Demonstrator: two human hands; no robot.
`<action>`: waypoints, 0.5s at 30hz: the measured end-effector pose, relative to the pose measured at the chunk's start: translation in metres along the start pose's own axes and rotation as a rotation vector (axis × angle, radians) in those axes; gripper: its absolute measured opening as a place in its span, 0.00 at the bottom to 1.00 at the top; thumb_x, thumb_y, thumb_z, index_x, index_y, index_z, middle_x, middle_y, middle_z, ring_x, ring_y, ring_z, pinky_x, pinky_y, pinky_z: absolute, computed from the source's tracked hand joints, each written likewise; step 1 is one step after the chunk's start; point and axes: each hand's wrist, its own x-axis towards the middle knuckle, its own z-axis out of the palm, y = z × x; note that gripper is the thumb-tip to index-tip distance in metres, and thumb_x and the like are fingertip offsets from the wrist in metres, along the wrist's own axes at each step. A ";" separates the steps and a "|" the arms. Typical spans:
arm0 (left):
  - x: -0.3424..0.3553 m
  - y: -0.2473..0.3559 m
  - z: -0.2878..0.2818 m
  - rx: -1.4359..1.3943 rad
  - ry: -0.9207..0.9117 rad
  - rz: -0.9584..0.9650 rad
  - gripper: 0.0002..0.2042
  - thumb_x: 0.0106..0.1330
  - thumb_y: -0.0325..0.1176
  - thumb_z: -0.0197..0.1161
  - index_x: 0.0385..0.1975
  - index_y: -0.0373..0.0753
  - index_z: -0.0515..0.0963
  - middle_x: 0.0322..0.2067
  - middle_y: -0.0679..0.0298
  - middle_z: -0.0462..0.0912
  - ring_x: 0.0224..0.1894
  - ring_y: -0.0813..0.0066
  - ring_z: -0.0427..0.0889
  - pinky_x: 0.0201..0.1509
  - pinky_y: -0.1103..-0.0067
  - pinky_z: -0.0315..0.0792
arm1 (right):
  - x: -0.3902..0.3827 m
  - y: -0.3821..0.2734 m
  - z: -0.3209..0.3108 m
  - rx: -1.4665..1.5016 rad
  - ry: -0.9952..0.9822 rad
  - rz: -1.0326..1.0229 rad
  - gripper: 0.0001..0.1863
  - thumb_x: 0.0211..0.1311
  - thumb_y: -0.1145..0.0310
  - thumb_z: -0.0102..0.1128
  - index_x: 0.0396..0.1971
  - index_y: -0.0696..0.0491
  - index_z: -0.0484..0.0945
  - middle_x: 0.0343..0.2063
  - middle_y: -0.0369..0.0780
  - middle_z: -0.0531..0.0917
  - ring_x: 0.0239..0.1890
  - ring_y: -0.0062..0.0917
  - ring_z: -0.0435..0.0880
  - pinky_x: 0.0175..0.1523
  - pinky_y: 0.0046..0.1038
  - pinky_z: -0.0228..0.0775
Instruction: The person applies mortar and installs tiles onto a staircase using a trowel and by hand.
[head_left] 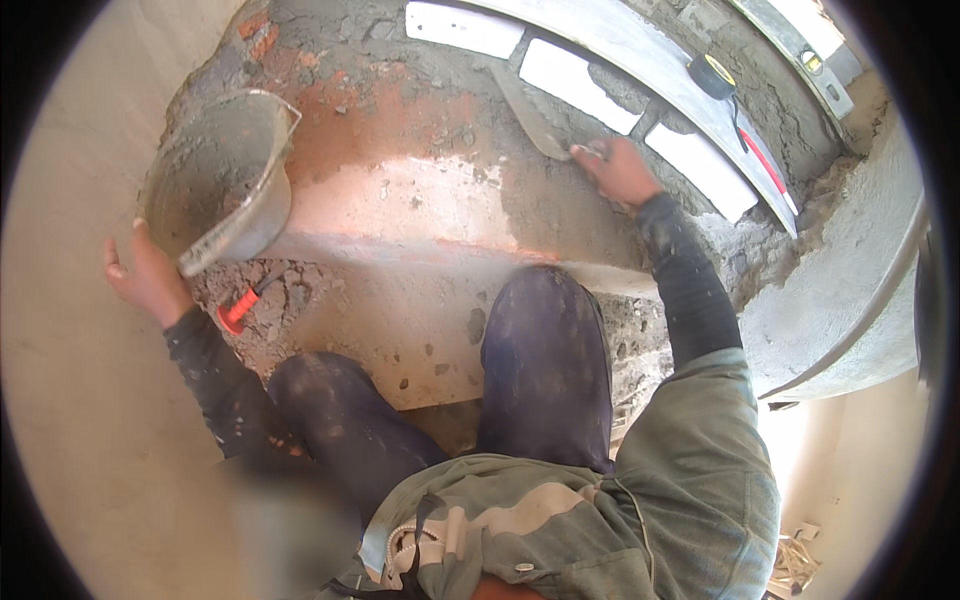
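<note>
My right hand (622, 172) is closed around the near end of a mortar-smeared trowel (532, 118), its long blade lying over the wet grey mortar (555, 195). Just beyond it, white rectangular strips (572, 82) sit in the mortar along a curved pale board (640, 55). My left hand (150, 275) has its fingers apart beside a mortar-caked bucket (268, 215). One digit reaches the bucket's near left rim; whether it presses there I cannot tell. The bucket is tilted, with grey mortar coating its inside.
A red-handled tool (238, 312) lies in rubble below the bucket. On the curved board are a black tape roll (711, 75) and a red-and-white marker-like stick (765, 165). A spirit level (812, 65) rests at the far right. My knees (547, 365) face the brick ledge (400, 205).
</note>
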 end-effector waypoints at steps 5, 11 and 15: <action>-0.015 -0.004 -0.036 0.395 -0.138 0.308 0.23 0.63 0.40 0.69 0.53 0.29 0.78 0.50 0.48 0.80 0.52 0.57 0.79 0.62 0.65 0.68 | -0.045 0.018 -0.026 -0.146 -0.002 0.048 0.26 0.67 0.49 0.60 0.35 0.62 0.83 0.28 0.53 0.84 0.34 0.47 0.83 0.44 0.43 0.75; -0.006 -0.036 -0.060 0.424 -0.063 0.587 0.20 0.67 0.36 0.66 0.52 0.27 0.77 0.46 0.48 0.81 0.50 0.57 0.81 0.57 0.69 0.72 | -0.111 0.035 -0.064 -0.236 0.052 0.118 0.24 0.65 0.49 0.61 0.38 0.59 0.83 0.35 0.54 0.84 0.39 0.50 0.82 0.47 0.45 0.74; -0.020 -0.023 -0.001 0.163 -0.100 0.625 0.16 0.67 0.37 0.67 0.45 0.29 0.80 0.45 0.49 0.82 0.48 0.57 0.81 0.55 0.69 0.73 | -0.123 0.049 -0.060 -0.222 -0.011 0.066 0.24 0.65 0.48 0.62 0.38 0.58 0.84 0.31 0.54 0.83 0.36 0.51 0.82 0.43 0.44 0.75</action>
